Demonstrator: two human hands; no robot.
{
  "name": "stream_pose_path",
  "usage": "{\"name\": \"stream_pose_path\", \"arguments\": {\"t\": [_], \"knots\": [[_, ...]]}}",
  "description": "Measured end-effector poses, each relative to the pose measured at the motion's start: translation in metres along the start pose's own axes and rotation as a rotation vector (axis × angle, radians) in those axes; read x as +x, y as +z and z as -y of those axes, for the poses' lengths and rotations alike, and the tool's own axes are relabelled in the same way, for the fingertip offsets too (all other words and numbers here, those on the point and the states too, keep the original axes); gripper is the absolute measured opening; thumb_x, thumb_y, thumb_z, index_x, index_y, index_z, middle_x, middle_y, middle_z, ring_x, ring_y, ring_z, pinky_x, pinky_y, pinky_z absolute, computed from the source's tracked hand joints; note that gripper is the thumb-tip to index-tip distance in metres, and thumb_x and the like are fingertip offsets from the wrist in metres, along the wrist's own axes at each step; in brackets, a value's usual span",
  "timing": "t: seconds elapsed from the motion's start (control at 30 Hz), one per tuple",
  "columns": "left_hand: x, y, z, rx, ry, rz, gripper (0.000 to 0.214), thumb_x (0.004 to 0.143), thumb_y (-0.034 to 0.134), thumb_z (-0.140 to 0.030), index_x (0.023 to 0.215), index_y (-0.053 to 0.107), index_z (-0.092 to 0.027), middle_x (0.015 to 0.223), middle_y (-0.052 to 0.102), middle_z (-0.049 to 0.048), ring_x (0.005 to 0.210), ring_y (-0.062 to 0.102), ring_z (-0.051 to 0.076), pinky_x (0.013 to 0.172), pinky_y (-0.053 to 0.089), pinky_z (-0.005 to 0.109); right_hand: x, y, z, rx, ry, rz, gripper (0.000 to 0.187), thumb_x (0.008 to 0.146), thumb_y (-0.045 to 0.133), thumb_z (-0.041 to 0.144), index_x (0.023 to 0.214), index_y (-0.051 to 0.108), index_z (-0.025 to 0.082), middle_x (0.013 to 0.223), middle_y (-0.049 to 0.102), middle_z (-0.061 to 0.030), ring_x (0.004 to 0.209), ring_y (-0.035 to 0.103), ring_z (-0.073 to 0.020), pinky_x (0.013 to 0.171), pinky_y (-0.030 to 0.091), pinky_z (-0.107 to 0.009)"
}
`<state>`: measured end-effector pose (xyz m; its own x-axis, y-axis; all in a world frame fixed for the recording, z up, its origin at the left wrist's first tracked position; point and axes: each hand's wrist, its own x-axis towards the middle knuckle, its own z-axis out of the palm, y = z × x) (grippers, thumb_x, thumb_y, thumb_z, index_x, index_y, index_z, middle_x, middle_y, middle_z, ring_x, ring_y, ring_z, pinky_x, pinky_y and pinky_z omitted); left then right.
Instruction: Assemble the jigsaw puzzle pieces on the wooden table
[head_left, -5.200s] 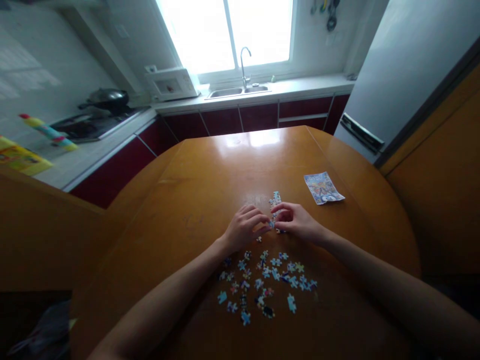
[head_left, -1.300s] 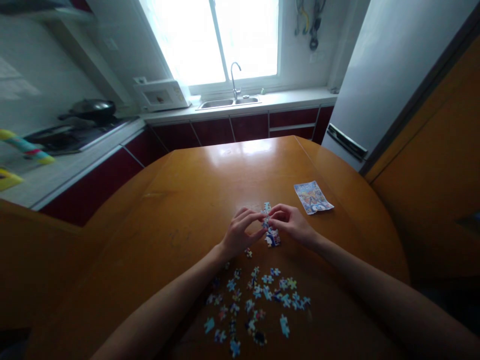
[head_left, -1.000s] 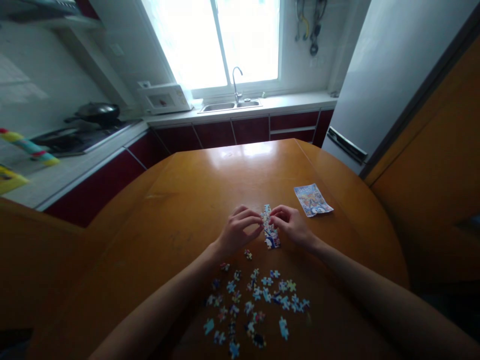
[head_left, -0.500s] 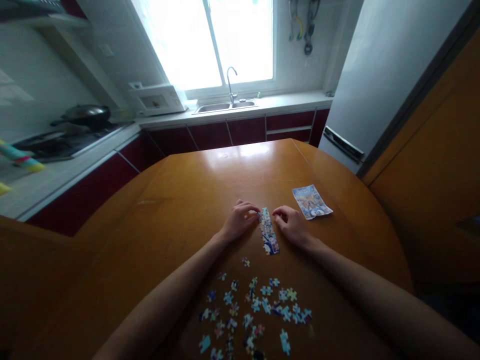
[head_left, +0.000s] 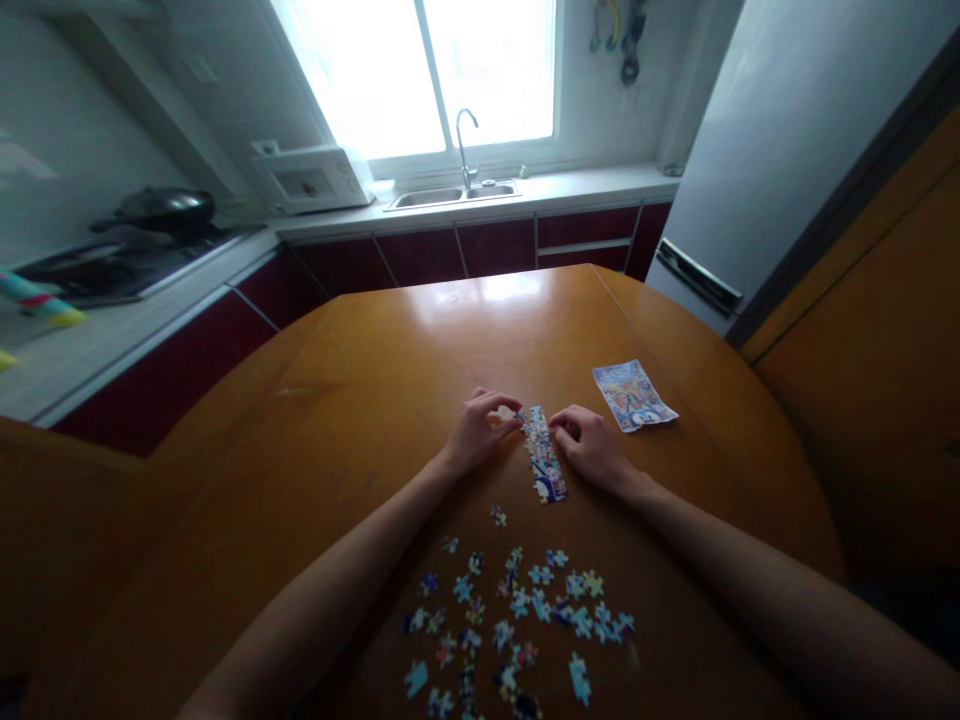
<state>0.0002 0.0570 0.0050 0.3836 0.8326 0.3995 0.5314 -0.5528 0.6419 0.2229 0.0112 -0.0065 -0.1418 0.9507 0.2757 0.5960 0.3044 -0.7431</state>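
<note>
A narrow strip of joined puzzle pieces [head_left: 544, 468] lies flat on the wooden table [head_left: 390, 370], running away from me. My left hand [head_left: 474, 436] rests to its left, fingers curled, with the fingertips pinched on the strip's far end. My right hand [head_left: 594, 447] sits to its right, fingers curled too, with the fingertips against the strip's right edge near the top. Several loose puzzle pieces [head_left: 517, 620] are scattered on the table between my forearms. One single piece [head_left: 498, 516] lies apart, just below the strip.
A small printed picture card [head_left: 634, 395] lies on the table to the right of my right hand. Beyond the table are a counter with a sink [head_left: 454, 192], a microwave [head_left: 307, 181], a stove with a pan [head_left: 161, 205], and a fridge [head_left: 757, 150] at right.
The strip was held up between both hands a second ago; now it lies flat on the table. Both hands have come down beside it, fingertips still at its far end.
</note>
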Motion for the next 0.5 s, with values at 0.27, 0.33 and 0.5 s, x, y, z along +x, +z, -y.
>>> {"name": "stream_pose_path", "arguments": {"t": [0.27,0.33,0.5], "knots": [[-0.009,-0.01,-0.017,-0.104,-0.053,0.184,0.026,0.075,0.081,-0.029,0.099,0.073,-0.022,0.091,0.073,0.003,0.085,0.06,0.018,0.079,0.048,0.031,0.002,-0.001,-0.002,0.061,0.014,-0.033,0.015,0.085,0.057,0.021,0.084,0.071,0.019,0.085,0.071,-0.0054,0.076,0.062,-0.0188,0.071,0.046,-0.03],[-0.009,-0.013,-0.02,-0.129,-0.041,0.232,0.03,0.074,0.082,-0.029,0.101,0.072,-0.022,0.089,0.074,0.0027,0.084,0.06,0.018,0.076,0.048,0.031,0.002,-0.001,-0.003,0.068,0.015,-0.041,0.015,0.086,0.056,0.021,0.085,0.071,0.019,0.085,0.071,-0.0054,0.076,0.062,-0.0188,0.07,0.046,-0.03],[-0.003,-0.024,-0.01,-0.112,-0.003,0.262,0.039,0.074,0.081,-0.029,0.111,0.07,-0.024,0.092,0.075,0.0021,0.082,0.06,0.017,0.075,0.045,0.03,0.002,0.0,-0.004,0.061,0.023,-0.04,0.015,0.086,0.056,0.021,0.085,0.071,0.019,0.086,0.072,-0.0056,0.076,0.062,-0.0188,0.071,0.046,-0.03]]}}
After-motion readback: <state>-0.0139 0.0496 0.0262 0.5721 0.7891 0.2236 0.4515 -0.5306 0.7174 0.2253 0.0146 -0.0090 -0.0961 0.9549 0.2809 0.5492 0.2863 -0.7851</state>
